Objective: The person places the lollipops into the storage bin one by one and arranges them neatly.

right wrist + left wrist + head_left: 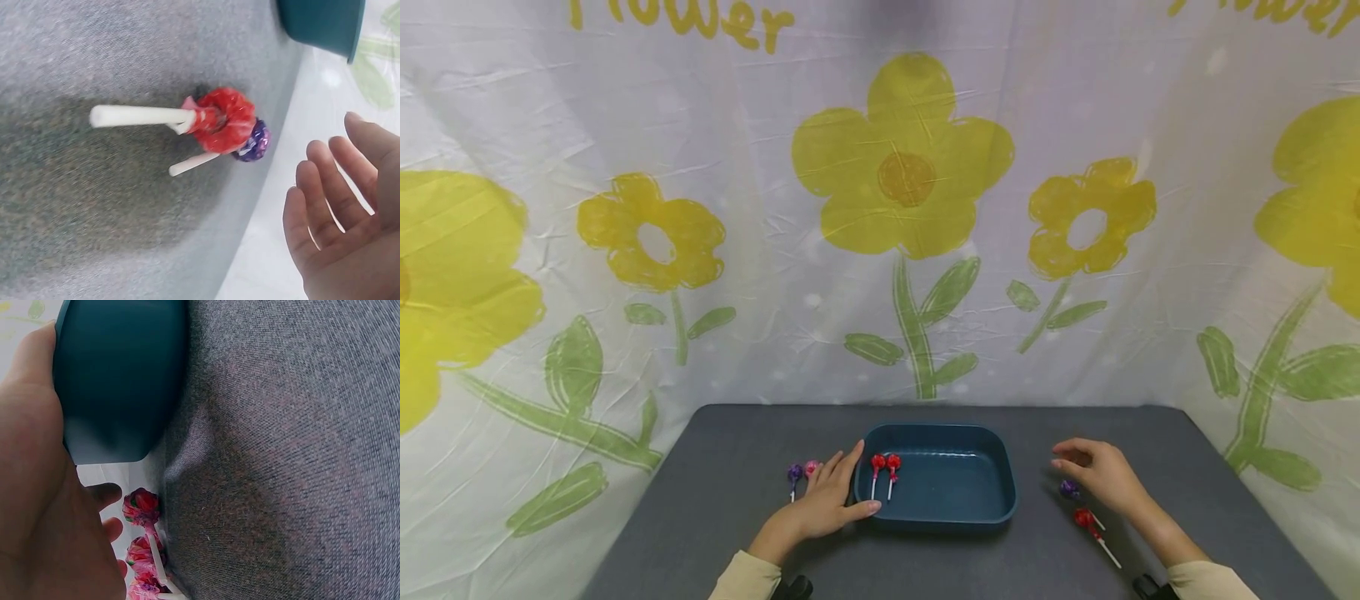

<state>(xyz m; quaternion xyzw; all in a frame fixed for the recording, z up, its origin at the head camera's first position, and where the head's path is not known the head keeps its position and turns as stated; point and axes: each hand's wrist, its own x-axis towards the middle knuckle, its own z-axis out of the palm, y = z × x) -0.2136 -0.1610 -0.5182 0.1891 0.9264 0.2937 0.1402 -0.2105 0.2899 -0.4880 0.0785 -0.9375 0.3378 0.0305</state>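
A dark teal rectangular tray (pixel 940 522) holds two red lollipops (pixel 892 463) side by side at its left end. My left hand (pixel 827 504) rests against the tray's left side, its fingers spread and its thumb at the front left corner. Beside that hand lie a purple lollipop (pixel 795 473) and a pink one (pixel 811 468), partly hidden by the fingers. My right hand (pixel 1097 475) hovers to the right of the tray with relaxed, slightly bent fingers and nothing in them. Near it on the table are a purple lollipop (pixel 255 142) and a red lollipop (pixel 228 122) with white sticks.
The grey cloth-covered table (pixel 730 475) extends around the tray. Behind it hangs a white curtain (pixel 760 333) printed with yellow flowers. In the left wrist view, several pink and red lollipops (pixel 142 503) lie beyond the left fingers.
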